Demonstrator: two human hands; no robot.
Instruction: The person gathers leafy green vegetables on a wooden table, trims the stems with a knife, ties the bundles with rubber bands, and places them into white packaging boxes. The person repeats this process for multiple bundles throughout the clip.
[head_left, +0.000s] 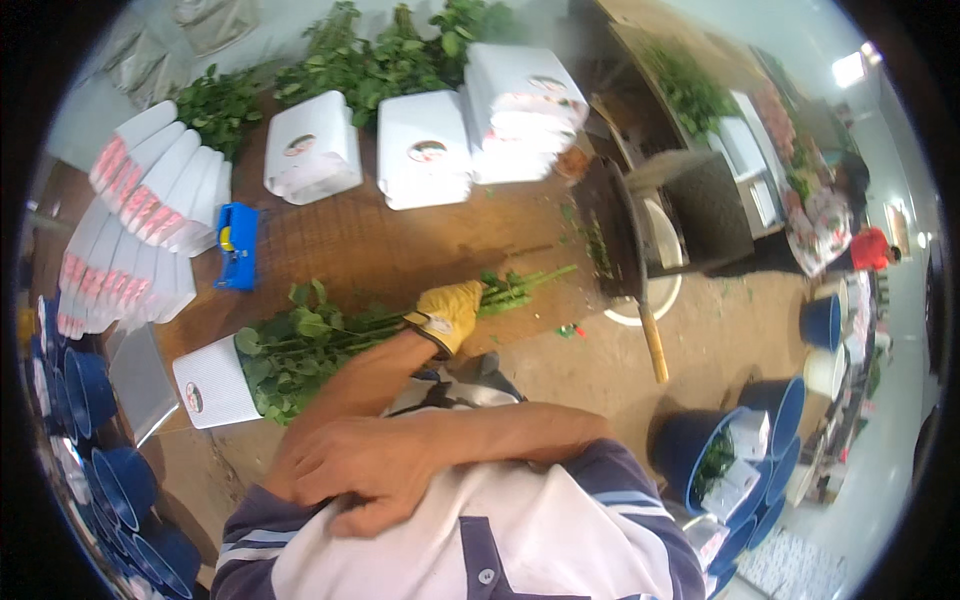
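My left hand (448, 313), in a yellow work glove, is closed around the green stems (529, 289) of a leafy flower bunch. The stems' cut ends point right. The bunch's leaves (300, 345) spread left over the wooden table, and its far end lies in a white corrugated cardboard wrap (217, 384) with a round sticker. The flower heads are hidden. Bare, my right hand (367, 469) crosses my front and lies against my left arm near the elbow, thumb apart from the fingers, with no object visible in it. A blue tape dispenser (238, 247) stands left, behind the wrap.
Wrapped bunches (424, 150) line the table's back. Fanned white cardboard wraps (142, 180) lie at left. Beside the table's right end are a large blade with a wooden handle (654, 345) and a white tub (667, 292). Blue buckets (686, 450) stand right. A person in red (870, 249) is far off.
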